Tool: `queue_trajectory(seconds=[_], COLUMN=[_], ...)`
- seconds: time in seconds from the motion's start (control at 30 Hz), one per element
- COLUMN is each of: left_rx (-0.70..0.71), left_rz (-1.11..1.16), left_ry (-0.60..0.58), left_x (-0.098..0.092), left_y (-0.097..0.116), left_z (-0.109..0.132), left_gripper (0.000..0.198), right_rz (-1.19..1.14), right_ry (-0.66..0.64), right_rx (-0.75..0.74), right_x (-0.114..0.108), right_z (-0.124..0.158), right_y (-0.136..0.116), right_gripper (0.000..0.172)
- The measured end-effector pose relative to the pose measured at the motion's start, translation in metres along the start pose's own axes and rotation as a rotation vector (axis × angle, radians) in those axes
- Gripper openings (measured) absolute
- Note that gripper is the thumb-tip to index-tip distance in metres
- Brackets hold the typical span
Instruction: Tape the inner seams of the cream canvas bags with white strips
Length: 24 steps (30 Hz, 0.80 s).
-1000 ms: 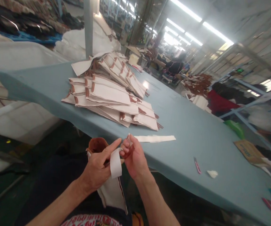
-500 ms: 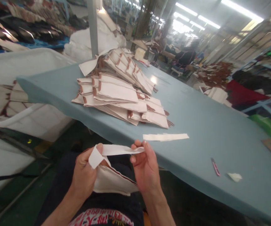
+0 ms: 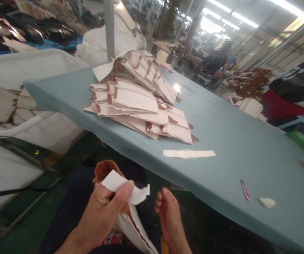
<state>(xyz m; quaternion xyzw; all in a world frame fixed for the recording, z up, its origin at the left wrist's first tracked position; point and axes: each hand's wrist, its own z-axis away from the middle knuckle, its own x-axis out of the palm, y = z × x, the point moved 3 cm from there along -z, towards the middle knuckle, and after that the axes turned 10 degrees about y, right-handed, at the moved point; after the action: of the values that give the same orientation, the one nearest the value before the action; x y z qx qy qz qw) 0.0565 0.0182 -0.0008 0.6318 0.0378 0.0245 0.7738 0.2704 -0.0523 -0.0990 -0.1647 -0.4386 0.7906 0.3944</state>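
Observation:
My left hand (image 3: pixel 103 208) is closed, its thumb pressing a short white strip (image 3: pixel 138 195) against a sewn tube-shaped piece (image 3: pixel 133 225). This piece is cream outside and brown inside, with its open brown end (image 3: pixel 107 167) facing up and its body hanging toward my lap. The strip's curled free end points to the right. My right hand (image 3: pixel 169 211) is apart from both, just right of the strip, with its fingers curled in and the thumb against them. Whatever it may hold is hidden.
The blue-green table (image 3: pixel 215 180) bears a stack of similar cream pieces (image 3: pixel 136 100), loose white strips (image 3: pixel 189 153), a pink cutter (image 3: pixel 245 190) and a pale scrap (image 3: pixel 267 202). White bins (image 3: pixel 48 60) stand at left. A person (image 3: pixel 215 60) sits in the background.
The white strip, stretched between both hands before, is now only in my left hand and its end hangs loose. My right hand has let go and lowered. The piece has tilted, its brown opening showing.

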Motion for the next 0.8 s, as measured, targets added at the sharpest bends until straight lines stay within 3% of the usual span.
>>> queue_trajectory(seconds=[0.07, 0.13, 0.23, 0.33, 0.43, 0.57, 0.8], left_rx=[0.096, 0.163, 0.213, 0.219, 0.158, 0.034, 0.156], left_rz=[-0.063, -0.127, -0.202, -0.219, -0.177, -0.099, -0.163], left_ry=[-0.107, -0.195, -0.23, -0.246, -0.301, -0.381, -0.327], left_x=[-0.003, -0.004, -0.003, 0.001, 0.004, 0.007, 0.0], left_y=[-0.002, -0.006, -0.007, 0.005, 0.019, 0.022, 0.022], left_z=[0.002, 0.003, 0.003, 0.004, 0.004, 0.003, 0.001], left_gripper=[0.059, 0.061, 0.059, 0.053, 0.053, 0.048, 0.043], right_rz=[0.037, 0.081, 0.149, 0.26, 0.398, 0.501, 0.364], right_ry=[0.04, -0.005, -0.134, -0.391, -0.552, -0.552, -0.603], right_rx=[-0.08, -0.214, -0.387, -0.481, -0.481, -0.459, -0.21], right_x=[-0.01, -0.007, 0.016, 0.054, 0.083, 0.099, 0.11], right_z=[-0.003, 0.003, 0.03, 0.064, 0.085, 0.092, 0.082], right_y=[-0.012, -0.034, -0.073, -0.102, -0.112, -0.107, -0.094], right_gripper=[0.07, 0.062, 0.055, 0.041, 0.023, 0.009, 0.023])
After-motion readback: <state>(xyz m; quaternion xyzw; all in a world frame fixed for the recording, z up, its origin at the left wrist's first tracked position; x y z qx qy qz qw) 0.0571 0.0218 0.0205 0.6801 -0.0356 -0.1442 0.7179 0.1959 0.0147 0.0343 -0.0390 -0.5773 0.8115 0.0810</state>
